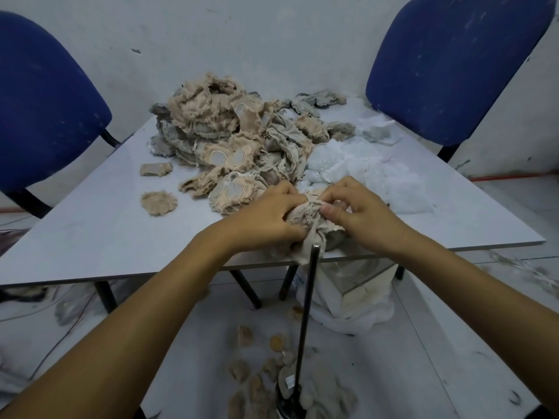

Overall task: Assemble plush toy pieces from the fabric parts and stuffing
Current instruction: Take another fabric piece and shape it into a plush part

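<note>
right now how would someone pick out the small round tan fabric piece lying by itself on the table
Start at the grey table and its big heap of tan and grey fabric parts. Look toward the near left, where the small round frayed tan fabric piece lies flat, nearer than the oblong scrap.

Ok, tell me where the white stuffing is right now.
In the head view the white stuffing lies on the table, right of centre, between the heap of tan fabric pieces on its left and the right blue chair behind it.

Pretty dim, flat, cool-toned light with only soft shadows under the tabletop (pixel 90 243). Wide-angle lens bends the edges, and the forearms near the bottom look smeared and soft.
</note>
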Motion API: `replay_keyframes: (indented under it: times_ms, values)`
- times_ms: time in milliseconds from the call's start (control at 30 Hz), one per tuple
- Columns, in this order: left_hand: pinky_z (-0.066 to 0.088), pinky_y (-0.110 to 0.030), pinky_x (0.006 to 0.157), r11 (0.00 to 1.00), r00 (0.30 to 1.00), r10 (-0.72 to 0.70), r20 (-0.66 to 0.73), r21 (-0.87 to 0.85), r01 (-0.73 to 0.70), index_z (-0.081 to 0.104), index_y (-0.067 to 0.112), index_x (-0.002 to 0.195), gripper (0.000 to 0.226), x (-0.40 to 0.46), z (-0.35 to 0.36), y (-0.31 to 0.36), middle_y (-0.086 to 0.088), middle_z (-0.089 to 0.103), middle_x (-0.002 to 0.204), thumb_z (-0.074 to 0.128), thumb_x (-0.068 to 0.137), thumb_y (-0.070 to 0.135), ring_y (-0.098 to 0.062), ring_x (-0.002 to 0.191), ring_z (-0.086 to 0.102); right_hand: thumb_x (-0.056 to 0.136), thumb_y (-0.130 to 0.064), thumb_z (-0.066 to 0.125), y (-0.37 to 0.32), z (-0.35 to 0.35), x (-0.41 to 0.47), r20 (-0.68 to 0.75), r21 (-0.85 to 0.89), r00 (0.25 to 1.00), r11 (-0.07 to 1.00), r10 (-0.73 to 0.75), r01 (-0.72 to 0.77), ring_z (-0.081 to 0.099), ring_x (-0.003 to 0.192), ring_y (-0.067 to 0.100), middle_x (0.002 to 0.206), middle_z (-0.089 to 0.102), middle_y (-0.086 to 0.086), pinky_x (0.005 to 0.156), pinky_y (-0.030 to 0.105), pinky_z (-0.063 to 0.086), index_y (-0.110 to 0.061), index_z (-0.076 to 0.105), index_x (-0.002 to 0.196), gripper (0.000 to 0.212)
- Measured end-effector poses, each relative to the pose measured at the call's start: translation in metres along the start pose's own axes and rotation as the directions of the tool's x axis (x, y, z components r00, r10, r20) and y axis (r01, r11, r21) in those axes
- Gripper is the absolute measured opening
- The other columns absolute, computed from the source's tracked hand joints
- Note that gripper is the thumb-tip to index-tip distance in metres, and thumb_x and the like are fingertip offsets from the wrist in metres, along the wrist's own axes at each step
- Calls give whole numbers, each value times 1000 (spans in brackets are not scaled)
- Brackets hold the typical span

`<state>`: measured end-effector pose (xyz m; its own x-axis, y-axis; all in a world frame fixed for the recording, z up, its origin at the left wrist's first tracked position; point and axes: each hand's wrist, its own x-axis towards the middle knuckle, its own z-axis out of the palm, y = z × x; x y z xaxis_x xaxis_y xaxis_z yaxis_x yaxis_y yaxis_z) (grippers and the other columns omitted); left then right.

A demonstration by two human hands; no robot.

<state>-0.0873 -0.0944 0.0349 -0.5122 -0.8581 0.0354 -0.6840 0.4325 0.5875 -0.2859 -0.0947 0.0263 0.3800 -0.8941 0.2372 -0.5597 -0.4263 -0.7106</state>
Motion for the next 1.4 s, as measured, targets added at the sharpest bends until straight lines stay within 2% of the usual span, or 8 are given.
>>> replay_keyframes:
  times_ms: [167, 400, 500, 633, 767, 1033, 1200, 1400]
  values:
    - [36, -35, 73, 951, 971, 182, -155, 281, -133, 49, 16, 83, 13, -1, 0, -7, 3, 43, 91, 53, 94, 21, -18, 84, 43, 82, -52, 67, -1, -1, -3, 220, -63, 974, 996, -51, 66, 47, 96, 12, 106, 43, 1, 83, 24, 43, -18, 63, 88, 34]
    - [30, -25, 79, 961, 988, 156, -7, 230, -151, 54, 21, 89, 22, -10, -2, -6, 6, 42, 101, 47, 88, 42, -11, 95, 34, 79, -25, 80, -1, -5, -5, 80, -235, 971, 943, -224, 237, 49, 73, 8, 82, 52, -4, 68, 32, 41, -18, 63, 76, 19]
    - [40, -34, 85, 940, 971, 219, -91, 287, -185, 58, 15, 101, 27, -18, -1, -1, -1, 46, 107, 63, 90, 39, -16, 98, 40, 81, -19, 77, -6, -3, -9, 16, -247, 955, 925, -296, 290, 47, 72, 11, 84, 48, -6, 67, 32, 42, -19, 62, 80, 15]
    - [43, -43, 64, 827, 786, 499, -366, 472, -305, 59, 3, 88, 20, -32, -9, 16, -12, 53, 94, 64, 82, 21, -22, 82, 46, 81, -22, 65, -28, -9, -16, -137, -389, 847, 814, -514, 432, 49, 76, 21, 95, 48, 2, 58, 44, 46, -9, 63, 88, 15]
    - [40, -42, 58, 711, 609, 665, -433, 617, -337, 62, -2, 76, 16, -49, -8, 24, -18, 59, 85, 70, 80, 11, -30, 74, 51, 81, -22, 61, -39, -10, -34, -147, -502, 738, 692, -659, 518, 48, 81, 25, 98, 52, 11, 53, 43, 42, -5, 65, 90, 20]
    - [35, -40, 53, 643, 509, 747, -427, 658, -392, 58, 3, 65, 27, -64, 26, 26, -18, 58, 74, 74, 86, 10, -26, 63, 45, 82, -15, 65, -22, 5, -63, -101, -539, 678, 612, -729, 578, 48, 78, 33, 100, 45, 9, 58, 44, 41, 0, 66, 82, 15]
    - [34, -41, 51, 706, 574, 693, -436, 573, -416, 54, 3, 70, 12, -66, 54, 11, -19, 55, 74, 63, 77, 8, -27, 61, 43, 90, -20, 64, 3, 40, -83, -200, -461, 758, 742, -621, 487, 47, 80, 30, 92, 53, 17, 66, 36, 41, 2, 62, 80, 24]
    - [31, -35, 51, 784, 742, 593, -313, 436, -443, 55, 4, 71, 17, -95, 96, -18, -12, 51, 71, 66, 78, 14, -25, 61, 39, 93, -23, 64, 25, 70, -106, -105, -409, 858, 808, -503, 424, 45, 76, 26, 88, 53, 12, 63, 39, 41, 0, 65, 84, 24]
